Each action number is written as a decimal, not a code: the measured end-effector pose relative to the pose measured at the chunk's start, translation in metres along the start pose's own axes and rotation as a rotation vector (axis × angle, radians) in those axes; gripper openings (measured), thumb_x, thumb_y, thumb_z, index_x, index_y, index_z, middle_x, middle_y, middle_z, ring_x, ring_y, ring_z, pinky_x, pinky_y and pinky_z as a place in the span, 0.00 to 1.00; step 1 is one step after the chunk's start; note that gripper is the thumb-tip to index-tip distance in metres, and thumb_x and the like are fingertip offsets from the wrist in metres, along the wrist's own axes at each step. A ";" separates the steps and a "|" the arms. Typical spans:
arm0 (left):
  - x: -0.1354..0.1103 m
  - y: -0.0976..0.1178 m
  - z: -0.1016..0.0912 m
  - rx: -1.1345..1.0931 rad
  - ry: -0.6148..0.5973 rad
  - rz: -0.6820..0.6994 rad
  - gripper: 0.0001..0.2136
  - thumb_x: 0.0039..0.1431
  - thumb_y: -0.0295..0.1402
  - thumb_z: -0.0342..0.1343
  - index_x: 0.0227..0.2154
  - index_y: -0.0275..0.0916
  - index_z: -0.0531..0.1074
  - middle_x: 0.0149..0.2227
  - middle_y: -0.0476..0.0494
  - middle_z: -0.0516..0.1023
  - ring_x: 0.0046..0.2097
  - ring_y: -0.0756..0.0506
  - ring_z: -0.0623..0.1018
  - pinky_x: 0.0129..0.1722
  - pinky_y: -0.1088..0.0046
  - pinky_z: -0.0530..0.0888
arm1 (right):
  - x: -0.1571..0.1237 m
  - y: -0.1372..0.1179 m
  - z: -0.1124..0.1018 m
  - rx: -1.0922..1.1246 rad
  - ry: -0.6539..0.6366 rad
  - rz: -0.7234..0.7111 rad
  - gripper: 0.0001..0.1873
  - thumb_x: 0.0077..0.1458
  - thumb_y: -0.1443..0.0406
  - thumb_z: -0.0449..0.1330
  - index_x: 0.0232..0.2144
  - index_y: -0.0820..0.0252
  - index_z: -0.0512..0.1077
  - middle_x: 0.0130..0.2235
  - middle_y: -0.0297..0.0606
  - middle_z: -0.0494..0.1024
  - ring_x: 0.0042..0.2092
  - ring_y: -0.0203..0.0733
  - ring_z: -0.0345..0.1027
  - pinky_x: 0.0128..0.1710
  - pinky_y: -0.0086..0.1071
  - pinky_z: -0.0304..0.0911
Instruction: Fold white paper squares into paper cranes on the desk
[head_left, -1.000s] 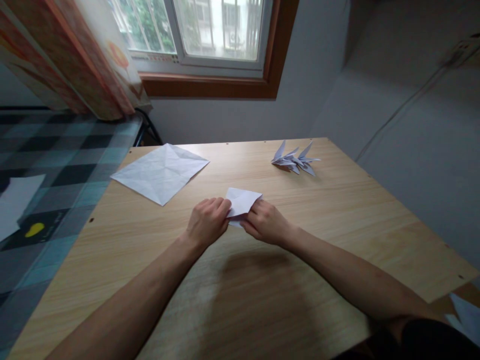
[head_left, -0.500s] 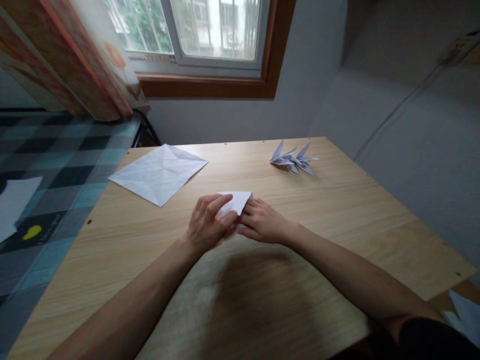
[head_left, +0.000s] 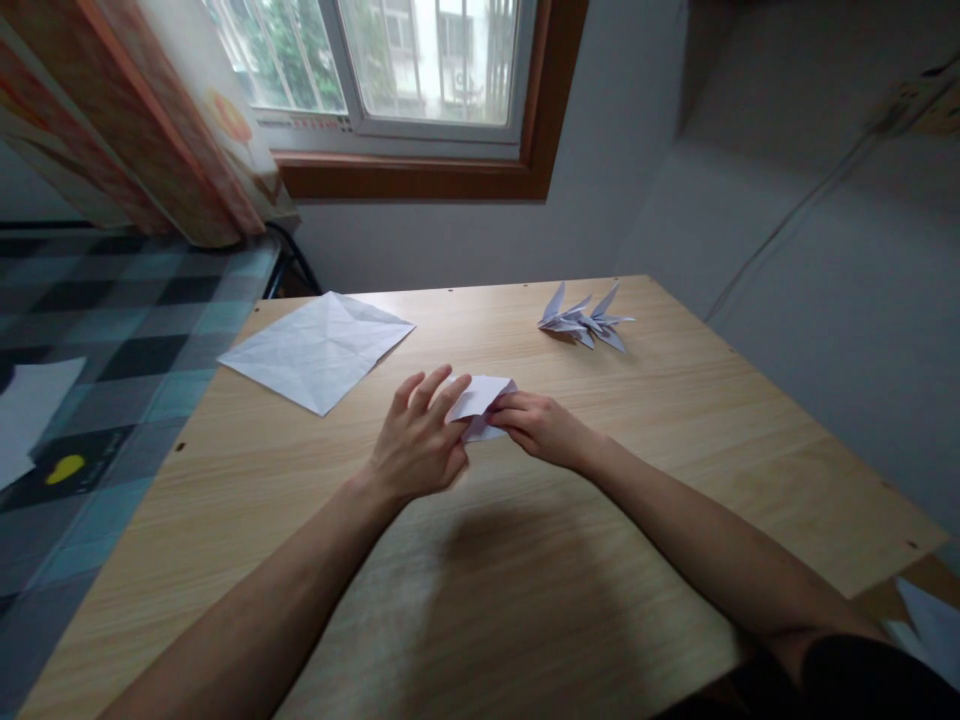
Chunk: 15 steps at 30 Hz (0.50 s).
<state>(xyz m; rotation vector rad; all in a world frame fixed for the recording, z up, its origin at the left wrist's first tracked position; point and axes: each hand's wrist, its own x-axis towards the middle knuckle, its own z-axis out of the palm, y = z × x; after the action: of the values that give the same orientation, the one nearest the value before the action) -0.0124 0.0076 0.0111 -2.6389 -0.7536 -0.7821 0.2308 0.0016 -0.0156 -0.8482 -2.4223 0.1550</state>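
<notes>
Near the middle of the table, a small folded sheet of white paper [head_left: 482, 394] is between my two hands, its upper layer standing away from the lower one. My left hand [head_left: 424, 435] is at its left side, with some fingers raised and spread and others against the paper, partly hidden. On the right side, my right hand [head_left: 536, 425] pinches the paper's edge with its fingertips. Beyond the left hand lies a larger creased square of white paper [head_left: 322, 350]. Folded paper pieces with pointed tips [head_left: 585, 320] sit together at the far right.
The wooden table [head_left: 637, 560] reaches a wall on the right. On the left, a checked cloth [head_left: 150, 290] bears a white sheet [head_left: 37, 410] and a dark item with a yellow mark [head_left: 66, 468]. More white paper [head_left: 930, 625] shows at the lower right.
My left hand's fingers have lifted and spread. My right hand has shifted slightly up and right, now pinching the paper's edge. The folded layers have come further apart.
</notes>
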 end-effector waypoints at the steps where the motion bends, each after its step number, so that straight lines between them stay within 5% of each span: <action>1: 0.001 0.000 -0.001 -0.002 -0.041 0.004 0.10 0.52 0.32 0.58 0.38 0.42 0.77 0.61 0.38 0.69 0.65 0.31 0.63 0.62 0.45 0.61 | -0.001 0.002 0.000 0.028 0.014 0.014 0.12 0.61 0.74 0.54 0.41 0.63 0.76 0.47 0.48 0.80 0.49 0.46 0.74 0.52 0.42 0.70; 5: 0.002 -0.001 0.000 0.045 -0.119 -0.017 0.12 0.52 0.30 0.58 0.40 0.42 0.77 0.62 0.38 0.68 0.65 0.32 0.64 0.63 0.45 0.62 | -0.003 0.006 -0.001 0.127 0.043 0.057 0.14 0.56 0.77 0.53 0.40 0.62 0.76 0.45 0.47 0.80 0.48 0.45 0.74 0.51 0.41 0.71; 15: 0.002 -0.006 0.006 0.047 -0.045 0.007 0.05 0.61 0.33 0.57 0.31 0.40 0.76 0.56 0.38 0.73 0.61 0.35 0.68 0.59 0.51 0.69 | -0.001 -0.006 -0.005 0.213 0.024 0.103 0.14 0.53 0.75 0.55 0.40 0.62 0.75 0.41 0.43 0.81 0.42 0.43 0.74 0.45 0.36 0.69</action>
<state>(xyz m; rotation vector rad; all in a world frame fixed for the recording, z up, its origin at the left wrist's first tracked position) -0.0114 0.0156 0.0084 -2.6233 -0.7641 -0.6969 0.2311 -0.0041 -0.0104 -0.8716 -2.2908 0.4316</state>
